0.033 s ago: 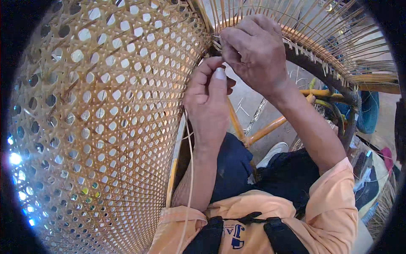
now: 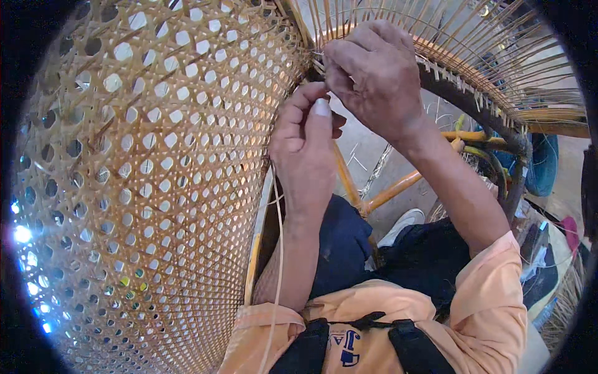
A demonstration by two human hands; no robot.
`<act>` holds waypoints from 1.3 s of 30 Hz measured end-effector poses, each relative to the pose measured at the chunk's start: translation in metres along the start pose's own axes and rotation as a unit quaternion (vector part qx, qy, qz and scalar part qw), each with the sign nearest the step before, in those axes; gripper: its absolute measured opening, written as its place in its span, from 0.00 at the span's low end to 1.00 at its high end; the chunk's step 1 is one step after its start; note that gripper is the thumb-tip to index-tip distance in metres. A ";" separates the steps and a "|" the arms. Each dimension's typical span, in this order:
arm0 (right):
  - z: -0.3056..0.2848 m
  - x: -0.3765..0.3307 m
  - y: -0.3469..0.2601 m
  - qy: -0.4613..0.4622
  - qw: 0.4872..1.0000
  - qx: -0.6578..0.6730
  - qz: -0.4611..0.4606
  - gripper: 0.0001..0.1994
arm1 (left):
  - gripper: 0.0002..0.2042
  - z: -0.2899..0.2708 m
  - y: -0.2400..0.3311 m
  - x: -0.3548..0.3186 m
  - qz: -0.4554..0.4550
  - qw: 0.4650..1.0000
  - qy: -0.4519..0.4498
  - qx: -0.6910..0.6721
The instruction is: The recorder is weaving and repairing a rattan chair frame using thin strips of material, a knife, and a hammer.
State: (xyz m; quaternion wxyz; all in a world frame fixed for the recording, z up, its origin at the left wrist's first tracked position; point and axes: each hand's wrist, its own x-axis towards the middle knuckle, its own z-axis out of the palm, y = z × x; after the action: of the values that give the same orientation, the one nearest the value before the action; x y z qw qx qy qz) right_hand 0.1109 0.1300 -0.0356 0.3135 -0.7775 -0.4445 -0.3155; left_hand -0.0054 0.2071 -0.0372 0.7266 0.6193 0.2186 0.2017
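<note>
A tall panel of woven cane (image 2: pixel 103 140), in an open hexagonal pattern, fills the left side. By its upper right edge my left hand (image 2: pixel 305 153) is closed, thumb and forefinger drawn together; what lies between them is hidden. Just above and to the right, my right hand (image 2: pixel 383 84) is closed in a pinch near the corner where the panel meets a curved frame (image 2: pixel 464 100). Its fingertips almost touch my left forefinger, and their hold is too small to make out. A pale cane strand (image 2: pixel 280 249) hangs down along my left forearm.
Many thin rattan spokes (image 2: pixel 498 43) fan out from the curved frame at the upper right. Below it run rattan poles (image 2: pixel 398 190) near my legs. A teal rounded thing (image 2: pixel 543 165) and a heap of loose strands (image 2: pixel 565 311) are at the right.
</note>
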 end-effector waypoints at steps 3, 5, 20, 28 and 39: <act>-0.003 0.002 -0.001 -0.022 1.000 -0.003 0.010 0.05 | 0.11 0.000 -0.003 0.003 -0.007 1.000 -0.002 -0.018; -0.006 0.010 -0.009 -0.035 0.999 -0.035 0.010 0.05 | 0.11 -0.002 -0.002 0.002 -0.016 0.999 -0.004 -0.046; -0.001 -0.003 -0.007 -0.049 0.999 -0.002 0.020 0.06 | 0.13 0.002 -0.002 0.002 -0.010 1.000 -0.002 -0.028; 0.000 0.006 -0.014 -0.051 0.997 0.016 0.060 0.15 | 0.13 0.003 0.002 0.004 0.014 1.000 -0.016 0.021; -0.128 -0.021 0.033 -0.102 0.989 -0.033 0.105 0.15 | 0.18 0.016 0.012 0.010 0.014 0.985 0.035 0.169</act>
State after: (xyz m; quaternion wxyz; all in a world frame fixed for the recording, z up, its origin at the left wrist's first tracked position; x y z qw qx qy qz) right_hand 0.1048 0.0077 0.0185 0.2722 -0.8579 -0.3791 -0.2147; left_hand 0.0109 0.2017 -0.0239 0.6004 0.7288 0.2664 0.1936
